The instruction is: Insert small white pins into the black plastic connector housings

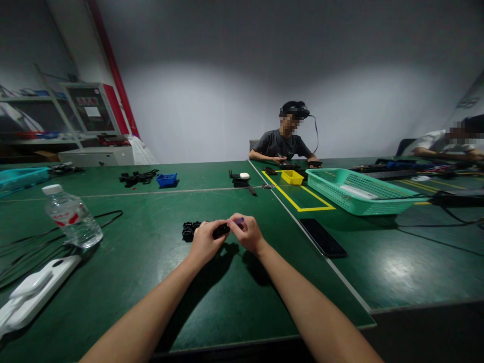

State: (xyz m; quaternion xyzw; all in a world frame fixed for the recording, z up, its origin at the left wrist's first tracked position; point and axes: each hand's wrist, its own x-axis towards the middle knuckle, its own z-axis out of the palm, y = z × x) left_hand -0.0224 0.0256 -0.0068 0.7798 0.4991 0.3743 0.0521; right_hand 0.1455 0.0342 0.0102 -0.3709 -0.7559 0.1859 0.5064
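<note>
One black part (221, 231) sits clamped in your left hand (206, 239), probably to steady it. Your right hand (247, 233), close beside, pinches a small purple piece (239, 220).

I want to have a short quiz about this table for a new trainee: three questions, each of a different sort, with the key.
1. True or false: the phone lies to the right of the right hand.
2. What colour is the small box beside the basket? A) blue B) yellow C) red
3. Fill in: the left hand holds a ____ part.
Key: 1. True; 2. B; 3. black.
</note>
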